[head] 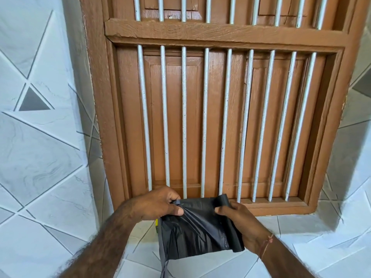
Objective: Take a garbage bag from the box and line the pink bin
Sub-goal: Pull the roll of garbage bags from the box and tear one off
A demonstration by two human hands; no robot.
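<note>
Head view, both hands [160,203] gripping garbage bag [198,227]

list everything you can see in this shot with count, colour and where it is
garbage bag: one, black, still partly folded, held between both hands at the bottom centre
window shutters: one set, brown wood, shut, filling the middle of the view
window frame: one, brown wood, around the shutters
bars: nine in the lower panel, white, upright in front of the shutters
tiles: many, white with grey lines, on the wall either side and the ledge below
yellow item: one, mostly hidden behind the bag, cannot tell what
thread band: one, reddish, on the right wrist
left hand: fingers pinching the bag's upper left edge
right hand: gripping the bag's right side
</note>
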